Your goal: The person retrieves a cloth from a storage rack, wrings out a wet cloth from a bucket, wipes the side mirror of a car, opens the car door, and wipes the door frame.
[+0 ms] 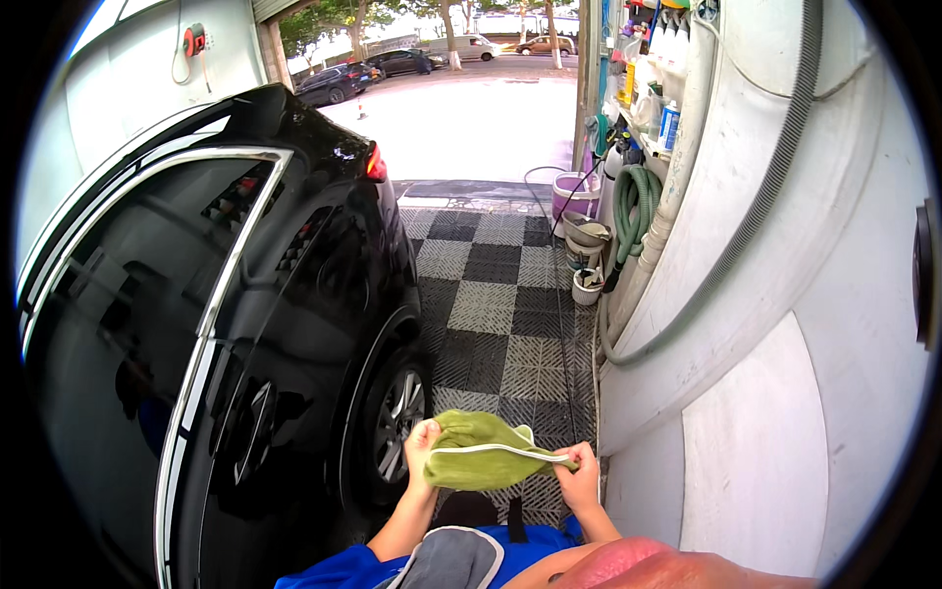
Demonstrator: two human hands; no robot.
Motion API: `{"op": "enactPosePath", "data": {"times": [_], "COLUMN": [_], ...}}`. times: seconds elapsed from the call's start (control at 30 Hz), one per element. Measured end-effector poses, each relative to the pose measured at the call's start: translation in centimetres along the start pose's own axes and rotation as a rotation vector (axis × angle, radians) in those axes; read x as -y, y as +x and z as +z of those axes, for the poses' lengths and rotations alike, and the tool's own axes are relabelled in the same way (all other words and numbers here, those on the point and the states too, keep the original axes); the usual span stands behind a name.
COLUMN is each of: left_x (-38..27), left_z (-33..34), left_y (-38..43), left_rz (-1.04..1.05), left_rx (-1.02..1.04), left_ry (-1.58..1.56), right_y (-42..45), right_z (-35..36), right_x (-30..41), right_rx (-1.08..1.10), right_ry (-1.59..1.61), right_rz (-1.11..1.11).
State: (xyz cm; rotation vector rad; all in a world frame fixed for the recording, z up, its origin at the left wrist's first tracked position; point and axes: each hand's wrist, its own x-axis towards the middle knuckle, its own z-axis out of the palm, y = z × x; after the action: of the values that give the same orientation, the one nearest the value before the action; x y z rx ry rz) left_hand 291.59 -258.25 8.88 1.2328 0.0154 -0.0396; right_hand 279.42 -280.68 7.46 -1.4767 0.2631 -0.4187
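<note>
A green cloth [478,471] with a white edging is stretched between my two hands in front of my body. My left hand [419,448] grips its left end, the fingers partly hidden behind the folds. On the other side, my right hand [578,471] pinches the bunched right corner. The cloth sags a little in the middle and looks folded over. Just left of it stands a black car [294,331], its rear wheel [401,420] close to my left hand. A grey cloth [456,559] with pale edging lies against my blue clothing.
Along the right wall [751,442] run a grey corrugated hose [780,177] and a coiled green hose [636,210]. Buckets, among them a purple one [574,195], line the checkered grate floor [482,305]. A shelf of bottles [655,110] hangs above. A thin dark hose [563,331] crosses the floor.
</note>
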Motion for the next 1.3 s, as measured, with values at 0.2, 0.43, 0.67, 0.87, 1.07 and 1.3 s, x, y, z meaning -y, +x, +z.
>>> {"op": "enactPosePath", "data": {"times": [0.2,0.43,0.67,0.87,1.07,1.3], "left_x": [0.1,11.3,20.3,23.7,22.1,14.8], "left_z": [2.6,1.8,11.6,23.3,31.1,42.9], "left_y": [14.7,38.6,53.3,68.8,81.6,97.8], "left_rz": [0.100,-0.697,-1.179,-1.231,-1.077,-0.334], "left_rx": [-0.136,-0.448,-0.239,-0.206,-0.063,0.476], "left_ry": [-0.100,-0.742,-0.669,-0.373,-0.177,-0.034], "right_y": [12.1,34.2,53.5,71.4,90.6,109.9], "right_z": [1.5,5.4,6.7,2.9,2.0,5.7], "right_x": [-5.5,-6.2,-1.1,-3.7,-5.7,-3.4], "right_rx": [-0.064,0.131,-0.057,-0.147,-0.099,0.422], "right_ry": [-0.010,-0.177,-0.339,-0.493,-0.317,0.219], "right_rz": [0.076,0.238,-0.244,-0.049,0.015,0.334]}}
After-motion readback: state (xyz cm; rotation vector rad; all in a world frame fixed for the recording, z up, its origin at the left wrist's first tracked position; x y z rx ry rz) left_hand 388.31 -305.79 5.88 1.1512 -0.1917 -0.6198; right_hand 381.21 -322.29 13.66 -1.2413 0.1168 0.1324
